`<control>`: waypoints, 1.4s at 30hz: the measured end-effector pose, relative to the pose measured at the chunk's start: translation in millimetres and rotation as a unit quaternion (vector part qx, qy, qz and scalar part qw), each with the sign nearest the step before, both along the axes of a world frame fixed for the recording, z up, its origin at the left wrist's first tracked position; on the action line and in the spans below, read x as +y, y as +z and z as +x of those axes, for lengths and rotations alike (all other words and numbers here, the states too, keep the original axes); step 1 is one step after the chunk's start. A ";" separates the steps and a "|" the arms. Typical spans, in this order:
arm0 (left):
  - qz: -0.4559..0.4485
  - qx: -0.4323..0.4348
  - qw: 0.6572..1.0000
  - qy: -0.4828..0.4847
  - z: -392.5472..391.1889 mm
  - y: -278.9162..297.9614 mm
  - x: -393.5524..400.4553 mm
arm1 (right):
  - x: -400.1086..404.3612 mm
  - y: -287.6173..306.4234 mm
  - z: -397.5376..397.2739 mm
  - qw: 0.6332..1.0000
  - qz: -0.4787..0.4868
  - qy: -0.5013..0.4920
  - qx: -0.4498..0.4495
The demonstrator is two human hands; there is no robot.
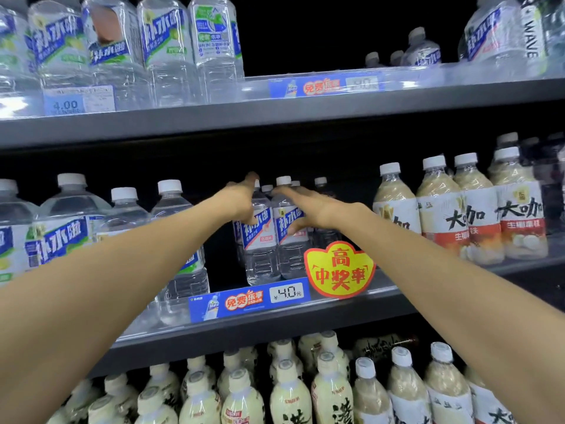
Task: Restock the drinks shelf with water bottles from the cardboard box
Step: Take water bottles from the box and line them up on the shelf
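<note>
- I see both arms stretched out to the middle shelf [305, 313], reaching a small cluster of clear water bottles with blue-and-white labels at its centre.
- My left hand [241, 200] is on the left front bottle [260, 240] of that cluster, around its shoulder; the fingers wrap the upper body and the index finger points up past the cap. It looks like a grip, though the far side of the hand is hidden.
- My right hand [308, 209] lies against the right front bottle [287, 237]: the fingers are straight and close together, reaching leftward across its neck, with the thumb below on the label. I cannot tell whether it truly clamps the bottle.
- The two bottles stand upright, just beside each other, near the shelf's front lip, with more white caps visible behind them.
- Below them on the shelf edge sit a blue price strip [249, 299] reading 4.0 and a yellow-and-red promo tag [339, 269].
- To the left stand larger water bottles [61, 228]; to the right, beige drink bottles [477, 215] with white caps.
- The top shelf [275, 111] carries more water bottles, the bottom row cream-coloured drinks [290, 393].
</note>
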State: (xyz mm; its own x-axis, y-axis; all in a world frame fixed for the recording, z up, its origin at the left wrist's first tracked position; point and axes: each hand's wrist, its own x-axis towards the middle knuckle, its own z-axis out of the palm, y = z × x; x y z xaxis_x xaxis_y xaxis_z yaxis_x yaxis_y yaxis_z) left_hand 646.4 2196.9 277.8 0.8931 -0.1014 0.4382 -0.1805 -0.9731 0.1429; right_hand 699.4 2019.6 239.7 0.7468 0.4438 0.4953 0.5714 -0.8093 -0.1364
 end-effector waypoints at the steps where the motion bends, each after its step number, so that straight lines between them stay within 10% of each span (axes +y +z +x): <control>1: 0.013 -0.003 1.000 0.008 3.5 -0.5 0.2 | 3.8 0.0 3.4 1.000 -0.011 -0.007 -0.007; 32: 0.191 -0.042 0.975 0.102 15.2 5.8 2.4 | 29.2 22.1 2.9 0.990 -0.121 -0.059 0.051; 42: 0.228 -0.277 0.930 -0.079 -77.6 -30.4 11.2 | 8.4 -11.1 -125.3 0.963 -0.093 -0.109 -0.229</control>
